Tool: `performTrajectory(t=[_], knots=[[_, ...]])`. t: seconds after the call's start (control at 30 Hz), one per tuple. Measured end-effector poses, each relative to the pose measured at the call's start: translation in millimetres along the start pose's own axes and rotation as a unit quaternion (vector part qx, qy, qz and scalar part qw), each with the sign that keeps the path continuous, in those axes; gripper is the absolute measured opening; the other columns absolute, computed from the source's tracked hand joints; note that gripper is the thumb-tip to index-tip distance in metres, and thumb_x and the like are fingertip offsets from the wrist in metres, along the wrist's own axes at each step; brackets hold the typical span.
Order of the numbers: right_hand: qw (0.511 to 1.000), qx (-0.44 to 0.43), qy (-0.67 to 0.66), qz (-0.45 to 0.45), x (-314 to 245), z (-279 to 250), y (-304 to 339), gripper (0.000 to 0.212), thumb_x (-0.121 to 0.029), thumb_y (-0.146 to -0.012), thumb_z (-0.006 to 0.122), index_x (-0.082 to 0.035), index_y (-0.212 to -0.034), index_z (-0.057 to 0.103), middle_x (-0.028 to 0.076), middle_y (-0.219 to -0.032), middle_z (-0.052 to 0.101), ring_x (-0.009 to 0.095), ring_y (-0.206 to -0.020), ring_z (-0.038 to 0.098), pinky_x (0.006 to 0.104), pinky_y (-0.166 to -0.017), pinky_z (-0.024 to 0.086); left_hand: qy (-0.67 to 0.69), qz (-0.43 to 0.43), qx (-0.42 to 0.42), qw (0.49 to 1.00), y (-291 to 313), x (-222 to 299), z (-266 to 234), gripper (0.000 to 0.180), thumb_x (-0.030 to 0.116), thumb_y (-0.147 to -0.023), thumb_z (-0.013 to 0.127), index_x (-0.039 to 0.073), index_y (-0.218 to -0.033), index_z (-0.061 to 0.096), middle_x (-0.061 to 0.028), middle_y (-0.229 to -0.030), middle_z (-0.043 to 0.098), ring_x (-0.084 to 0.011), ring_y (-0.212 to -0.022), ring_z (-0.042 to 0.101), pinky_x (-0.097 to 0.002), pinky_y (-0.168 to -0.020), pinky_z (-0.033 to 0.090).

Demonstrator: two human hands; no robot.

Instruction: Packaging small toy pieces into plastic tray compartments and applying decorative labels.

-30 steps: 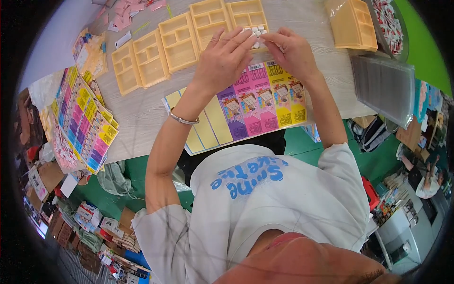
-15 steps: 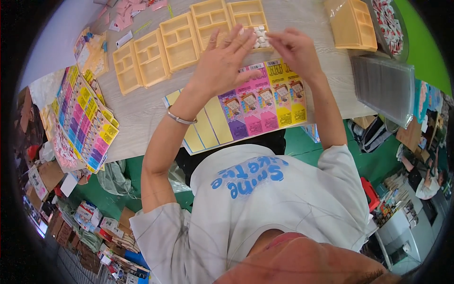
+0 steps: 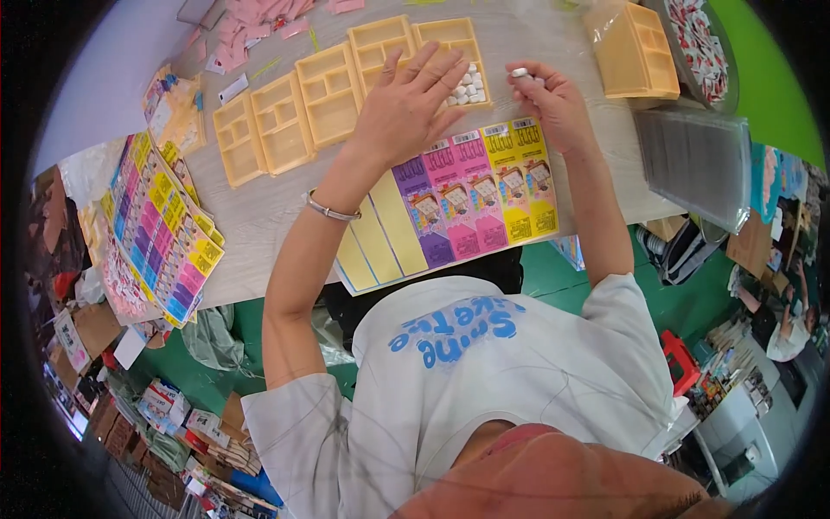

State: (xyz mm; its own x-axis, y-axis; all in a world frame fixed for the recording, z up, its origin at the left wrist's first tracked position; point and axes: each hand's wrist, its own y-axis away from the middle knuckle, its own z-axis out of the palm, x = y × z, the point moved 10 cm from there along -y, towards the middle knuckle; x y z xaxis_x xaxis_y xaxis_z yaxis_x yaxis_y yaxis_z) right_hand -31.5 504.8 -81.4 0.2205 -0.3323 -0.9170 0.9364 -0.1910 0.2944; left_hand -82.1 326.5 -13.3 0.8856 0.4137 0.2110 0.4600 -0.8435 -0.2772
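Observation:
My left hand (image 3: 411, 99) lies with fingers stretched and apart over the far right yellow divided tray (image 3: 445, 32), covering much of it. Small white rounded pieces (image 3: 469, 89) fill the near right compartment of that tray. To the right of the tray, my right hand (image 3: 558, 102) pinches a white rounded piece (image 3: 519, 73) between thumb and fingertips, clear of the tray. Another white bit shows at the same fingers, partly hidden. A printed sheet (image 3: 484, 199) in purple, pink and yellow lies on the table just below both hands.
More yellow divided trays (image 3: 281, 125) stand in a row to the left. Stacked trays (image 3: 635, 52) and a bin of small wrapped packets (image 3: 692, 52) are at the far right, above clear plastic sleeves (image 3: 692, 160). Printed sheets (image 3: 164, 229) pile at left; pink packets (image 3: 246, 26) lie beyond.
My right hand has moved right, away from the tray, and a white piece now shows in its fingertips. My left hand has shifted slightly; more white pieces are visible beside it.

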Motion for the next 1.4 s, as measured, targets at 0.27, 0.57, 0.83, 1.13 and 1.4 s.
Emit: performTrajectory(t=[0.27, 0.57, 0.83, 1.13, 1.4], knots=[[0.897, 0.039, 0.386, -0.211, -34.7, 36.1, -9.4, 0.023, -0.011, -0.093, 0.071, -0.005, -0.115, 0.073, 0.002, -0.083, 0.066, 0.011, -0.070, 0.062, 0.0249, -0.064, 0.051, 0.029, 0.084, -0.005, 0.996, -6.9, 3.0, 15.6, 0.042, 0.026, -0.097, 0.062, 0.013, -0.137, 0.060, -0.0022, -0.144, 0.057, -0.0231, -0.140, 0.046, -0.0485, -0.118, 0.033], [0.794, 0.064, 0.520, -0.307, -57.2, 61.3, 3.9, 0.024, -0.013, -0.087, 0.076, -0.011, -0.111, 0.076, 0.008, -0.079, 0.065, 0.020, -0.064, 0.063, 0.0304, -0.059, 0.051, 0.052, 0.076, 0.020, 0.996, -3.7, 1.6, 12.5, 0.039, 0.025, -0.097, 0.062, 0.011, -0.134, 0.063, -0.0044, -0.141, 0.059, -0.0242, -0.137, 0.049, -0.0469, -0.116, 0.036], [0.902, 0.159, 0.311, -0.256, -89.5, 19.0, 9.5, 0.014, -0.017, -0.099, 0.065, -0.007, -0.105, 0.073, -0.002, -0.069, 0.056, 0.008, -0.056, 0.051, 0.0229, -0.050, 0.040, 0.032, 0.060, 0.019, 0.997, -8.3, 7.5, 10.9, 0.054, 0.037, -0.097, 0.062, 0.013, -0.144, 0.054, -0.0054, -0.149, 0.052, -0.0241, -0.141, 0.045, -0.0504, -0.120, 0.029], [0.965, 0.136, 0.064, -0.215, -150.6, -43.4, -76.3, 0.026, -0.030, -0.104, 0.057, -0.006, -0.114, 0.062, -0.005, -0.071, 0.050, 0.004, -0.052, 0.037, 0.0204, -0.046, 0.028, 0.035, -0.019, -0.008, 0.999, -22.8, 5.8, 16.7, 0.080, 0.061, -0.095, 0.053, 0.007, -0.153, 0.040, -0.0117, -0.160, 0.038, -0.0279, -0.150, 0.032, -0.0532, -0.124, 0.014], [0.613, 0.213, 0.743, -0.162, -230.9, -87.6, -327.3, 0.040, -0.028, -0.094, 0.056, -0.004, -0.124, 0.067, 0.019, -0.119, 0.070, 0.040, -0.106, 0.068, 0.0472, -0.089, 0.054, 0.048, -0.194, 0.143, 0.969, 59.2, -62.8, -78.7, 0.058, 0.024, -0.090, 0.074, 0.006, -0.142, 0.054, -0.0149, -0.141, 0.056, -0.0316, -0.131, 0.051, -0.0478, -0.112, 0.035]])
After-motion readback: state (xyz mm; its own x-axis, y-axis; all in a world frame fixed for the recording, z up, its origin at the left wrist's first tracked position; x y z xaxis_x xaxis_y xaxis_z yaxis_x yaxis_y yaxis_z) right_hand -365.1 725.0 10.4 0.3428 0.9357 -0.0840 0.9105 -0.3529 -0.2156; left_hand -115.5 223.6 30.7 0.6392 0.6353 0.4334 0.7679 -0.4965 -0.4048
